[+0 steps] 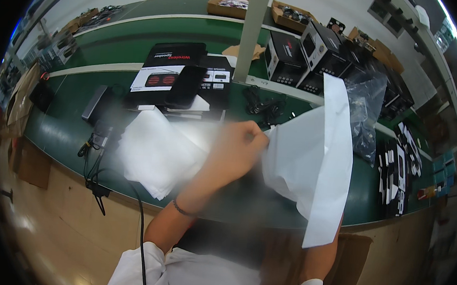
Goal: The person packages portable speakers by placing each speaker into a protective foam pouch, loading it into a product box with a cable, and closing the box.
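My left hand (238,149) is closed, with its thumb and fingertips pinching the left edge of a white bag-like sheet (296,152). The sheet stands raised over the bench, and a long folded strip runs down its right side. It covers my right hand; only the forearm (320,257) shows below, so the fingers on that side are hidden. Beneath and left of my left wrist lies a loose pile of similar thin white sheets (151,150). Flat black-and-white printed cartons (161,79) are stacked just beyond the pile.
Black cables (263,103) lie behind the raised sheet. A clear plastic bag (365,117) and stacked black boxes (284,59) stand at back right. More flattened cartons (396,175) lie far right. A grey bar-shaped device (96,103) and wires (95,149) occupy the left of the green bench (63,125).
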Tool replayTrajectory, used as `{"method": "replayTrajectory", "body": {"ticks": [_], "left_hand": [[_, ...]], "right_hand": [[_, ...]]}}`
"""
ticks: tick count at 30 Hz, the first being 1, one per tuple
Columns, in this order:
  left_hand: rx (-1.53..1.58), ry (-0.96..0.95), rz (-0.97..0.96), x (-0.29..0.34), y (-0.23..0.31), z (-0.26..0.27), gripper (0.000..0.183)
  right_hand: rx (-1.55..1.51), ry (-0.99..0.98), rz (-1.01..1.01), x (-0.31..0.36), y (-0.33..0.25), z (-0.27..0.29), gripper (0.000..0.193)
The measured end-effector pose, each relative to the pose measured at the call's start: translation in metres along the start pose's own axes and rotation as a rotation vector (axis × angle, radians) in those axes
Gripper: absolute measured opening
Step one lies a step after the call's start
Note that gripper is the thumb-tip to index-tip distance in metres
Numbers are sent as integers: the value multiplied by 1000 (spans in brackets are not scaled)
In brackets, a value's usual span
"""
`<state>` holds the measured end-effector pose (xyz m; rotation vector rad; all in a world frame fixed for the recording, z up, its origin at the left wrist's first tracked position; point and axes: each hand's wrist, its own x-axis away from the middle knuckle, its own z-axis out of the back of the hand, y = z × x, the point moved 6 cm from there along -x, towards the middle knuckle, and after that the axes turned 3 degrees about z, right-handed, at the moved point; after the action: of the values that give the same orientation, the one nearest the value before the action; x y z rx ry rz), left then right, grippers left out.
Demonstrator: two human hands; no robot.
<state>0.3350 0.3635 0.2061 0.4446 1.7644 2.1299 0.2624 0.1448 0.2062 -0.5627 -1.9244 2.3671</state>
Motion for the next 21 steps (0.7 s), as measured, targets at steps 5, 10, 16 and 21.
{"method": "replayTrajectory", "body": {"ticks": [5,10,16,21], "left_hand": [[-4,-83,-53,4,18,-7,16],[44,-115,-88,19,11,-18,17],[286,-113,-13,51,1,-29,21],[429,-93,50,73,4,-27,26]], "right_hand": [[82,-17,53,23,19,28,28],[186,9,69,13,30,24,29],[311,27,88,26,49,31,30],[396,12,144,30,56,22,31]]}}
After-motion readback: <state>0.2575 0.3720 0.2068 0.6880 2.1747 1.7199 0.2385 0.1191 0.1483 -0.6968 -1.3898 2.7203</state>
